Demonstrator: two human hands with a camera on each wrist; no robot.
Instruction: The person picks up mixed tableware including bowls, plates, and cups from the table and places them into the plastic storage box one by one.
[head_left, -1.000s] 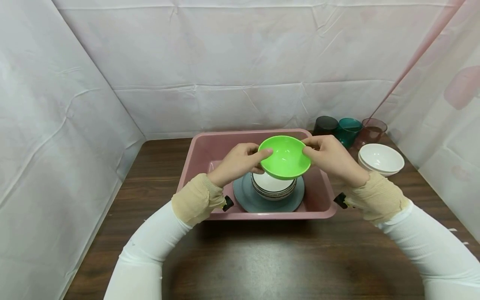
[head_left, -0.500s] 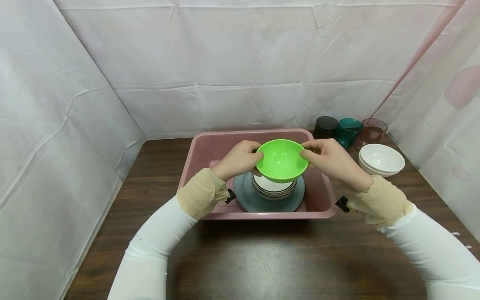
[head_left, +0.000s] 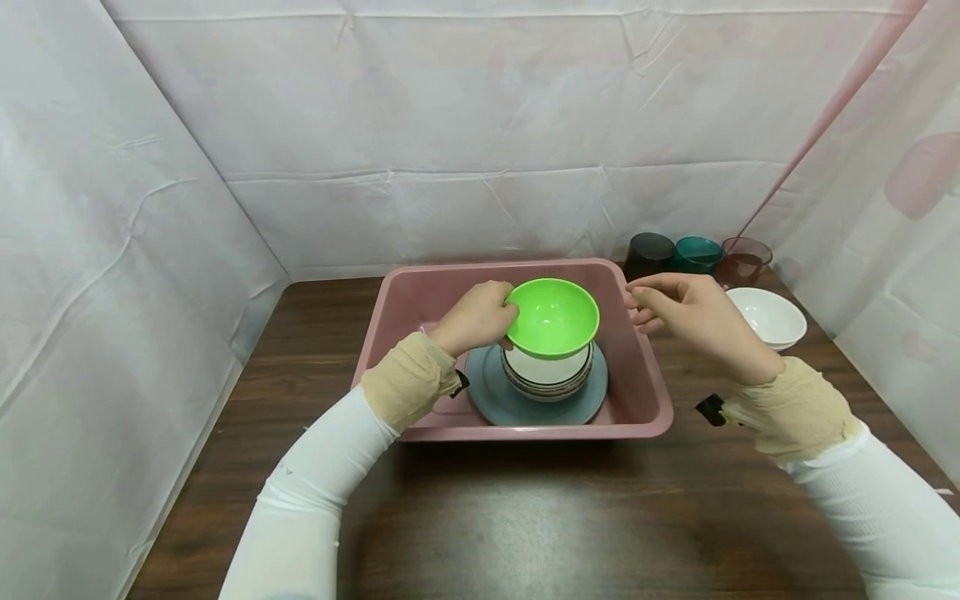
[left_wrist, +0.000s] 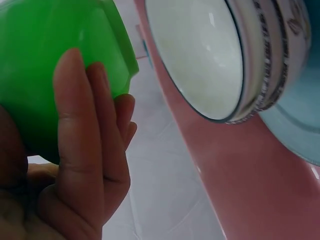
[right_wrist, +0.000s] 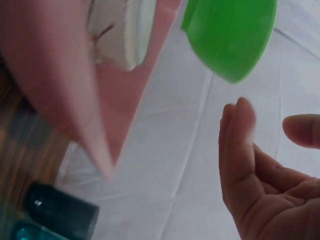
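Observation:
My left hand (head_left: 477,317) grips the left rim of a bright green bowl (head_left: 552,317), thumb inside and fingers spread along its outer wall in the left wrist view. The bowl hangs above a stack of white bowls with dark patterned bands (head_left: 547,379). That stack sits on a blue-grey plate (head_left: 483,392) inside a pink basin (head_left: 525,432). To the right of the green bowl, over the basin's right rim, my right hand (head_left: 693,315) holds nothing. A gap separates its fingers from the green bowl (right_wrist: 235,35) in the right wrist view.
Right of the basin stand a black cup (head_left: 649,252), a teal cup (head_left: 696,253) and a reddish clear cup (head_left: 742,260). White bowls (head_left: 767,317) sit in front of them, partly behind my right hand. White sheeting (head_left: 480,125) encloses the dark wooden table (head_left: 525,517).
My right hand has let go of the green bowl and moved right. The bowl, held by my left hand alone, has shifted slightly left.

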